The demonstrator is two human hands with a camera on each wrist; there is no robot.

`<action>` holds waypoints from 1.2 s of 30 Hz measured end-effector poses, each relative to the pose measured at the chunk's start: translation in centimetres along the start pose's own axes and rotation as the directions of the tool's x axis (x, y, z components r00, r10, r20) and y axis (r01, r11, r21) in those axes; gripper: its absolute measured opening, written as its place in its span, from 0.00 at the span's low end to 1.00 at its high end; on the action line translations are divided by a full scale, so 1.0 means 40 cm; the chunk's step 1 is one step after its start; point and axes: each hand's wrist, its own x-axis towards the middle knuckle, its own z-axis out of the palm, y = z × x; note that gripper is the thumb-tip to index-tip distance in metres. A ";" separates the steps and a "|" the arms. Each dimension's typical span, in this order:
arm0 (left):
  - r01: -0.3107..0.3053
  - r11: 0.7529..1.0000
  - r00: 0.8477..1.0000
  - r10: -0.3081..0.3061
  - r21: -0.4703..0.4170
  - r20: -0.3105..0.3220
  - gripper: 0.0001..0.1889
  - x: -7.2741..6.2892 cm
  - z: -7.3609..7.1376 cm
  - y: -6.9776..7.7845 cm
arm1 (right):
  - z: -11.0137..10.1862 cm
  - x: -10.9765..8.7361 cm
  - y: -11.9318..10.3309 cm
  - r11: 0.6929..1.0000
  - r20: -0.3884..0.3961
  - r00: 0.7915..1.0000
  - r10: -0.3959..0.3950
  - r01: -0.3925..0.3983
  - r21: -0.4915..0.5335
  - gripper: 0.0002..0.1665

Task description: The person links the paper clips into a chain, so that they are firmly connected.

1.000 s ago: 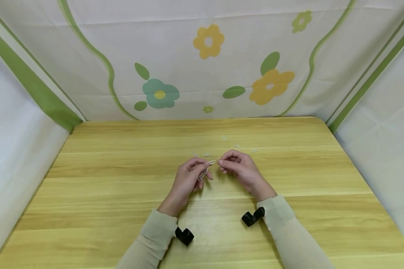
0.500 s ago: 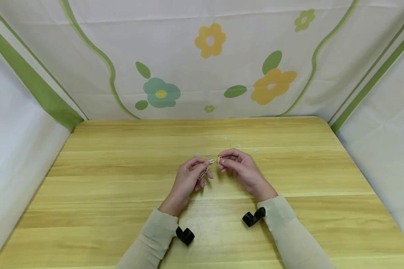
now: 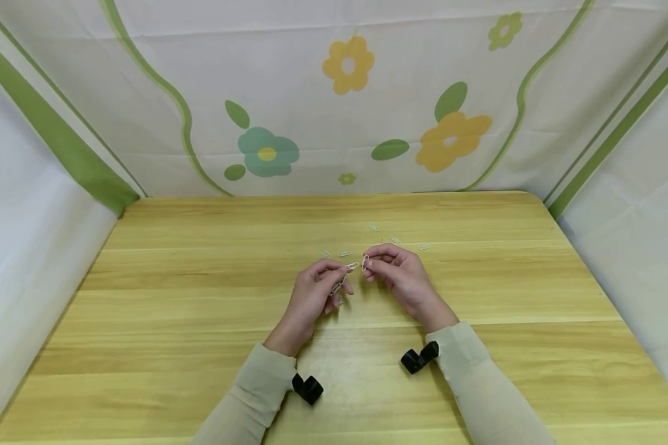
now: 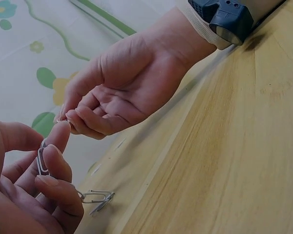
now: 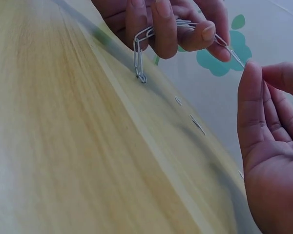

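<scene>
My left hand [image 3: 312, 293] pinches one end of a chain of white paper clips [image 5: 138, 53] between thumb and forefinger. Several linked clips run across its fingers, and the tail dangles below them in the right wrist view. The end clip [image 3: 353, 266] sticks out to the right past the fingertips. Facing it, my right hand [image 3: 403, 281] pinches a single paper clip [image 3: 365, 263], held nearly upright by thumb and forefinger. In the head view a narrow gap shows between that clip and the chain's end clip. Whether they touch is unclear from the wrist views.
Loose white paper clips lie on the wooden table [image 3: 172, 346] beyond the hands: one [image 3: 344, 254] near the left fingertips, another [image 3: 373, 227] farther back, another [image 3: 424, 248] to the right. A flowered white curtain [image 3: 312, 111] hangs behind the table.
The single clip in my right fingers has turned upright and shows more than a second ago. Both hands stay nearly in place, with the chain still in the left one.
</scene>
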 end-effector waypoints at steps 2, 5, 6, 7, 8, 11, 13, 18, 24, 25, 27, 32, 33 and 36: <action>0.000 1.000 1.000 0.000 0.001 0.002 0.13 0.000 0.000 -0.001 | 0.001 0.000 0.000 1.000 -0.002 1.000 0.007 -0.007 -0.003 0.09; 0.000 1.000 1.000 0.000 0.003 0.001 0.13 0.001 0.000 -0.002 | 0.001 0.000 0.000 1.000 -0.003 1.000 0.017 -0.017 -0.007 0.08; 0.001 1.000 1.000 -0.001 0.002 0.001 0.13 0.001 0.000 -0.002 | 0.001 0.001 0.000 1.000 -0.004 1.000 0.019 -0.019 -0.008 0.08; 0.002 1.000 1.000 -0.002 0.001 0.001 0.13 0.001 0.001 -0.002 | 0.001 0.001 0.001 1.000 -0.005 1.000 0.019 -0.019 -0.010 0.08; 0.003 1.000 1.000 -0.003 0.001 0.000 0.13 0.002 0.001 -0.002 | 0.002 0.001 0.001 1.000 -0.006 1.000 0.018 -0.019 -0.014 0.08; 0.007 1.000 1.000 -0.007 -0.001 -0.001 0.12 0.002 0.002 -0.003 | 0.003 0.001 0.001 0.999 -0.005 1.000 0.016 -0.016 -0.034 0.08; 0.007 1.000 1.000 -0.007 -0.001 -0.001 0.12 0.004 0.003 -0.004 | 0.004 0.001 0.002 0.999 -0.004 1.000 0.014 -0.014 -0.050 0.08; 0.003 1.000 1.000 -0.003 0.001 0.001 0.13 0.005 0.003 -0.006 | 0.005 -0.001 0.004 0.997 -0.010 1.000 0.013 -0.013 -0.076 0.08; 0.018 1.000 1.000 -0.018 0.004 -0.005 0.11 0.001 0.004 -0.003 | 0.008 0.001 0.003 0.995 -0.031 1.000 0.001 -0.004 -0.100 0.07; 0.020 1.000 1.000 -0.020 0.004 -0.006 0.11 0.001 0.004 -0.003 | 0.008 0.001 0.003 0.995 -0.034 0.999 0.000 -0.003 -0.103 0.07; 0.021 1.000 1.000 -0.021 0.004 -0.006 0.12 0.001 0.004 -0.005 | 0.009 0.002 0.004 0.994 -0.034 0.999 -0.002 -0.001 -0.108 0.07; 0.026 1.000 1.000 -0.026 0.003 -0.009 0.13 0.000 0.003 -0.006 | 0.012 0.001 0.008 0.979 -0.007 1.000 -0.030 0.028 -0.201 0.10; 0.027 1.000 1.000 -0.027 -0.002 -0.013 0.12 0.000 0.003 -0.005 | 0.012 0.000 0.008 0.974 0.001 0.999 -0.038 0.037 -0.224 0.11; 0.030 0.999 0.999 -0.030 -0.025 -0.031 0.11 0.000 0.001 -0.005 | 0.013 -0.002 0.010 0.959 0.023 0.998 -0.058 0.062 -0.277 0.12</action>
